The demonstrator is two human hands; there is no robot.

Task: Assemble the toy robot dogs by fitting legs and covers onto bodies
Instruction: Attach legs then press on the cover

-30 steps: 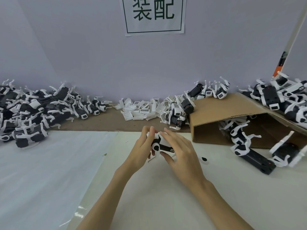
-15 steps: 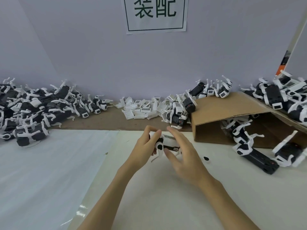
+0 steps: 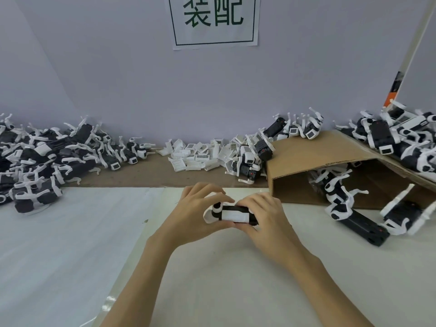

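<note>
Head view: a left hand (image 3: 191, 215) and right hand (image 3: 264, 218) both grip a black toy dog body (image 3: 232, 214) with a white cover, fingers curled around it, just above the white table (image 3: 236, 279), center frame.

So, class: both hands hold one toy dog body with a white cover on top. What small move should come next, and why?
Probably press the white cover down until it seats. The left hand and right hand already grip the toy dog body at each end, and the cover lies along its top.
</note>
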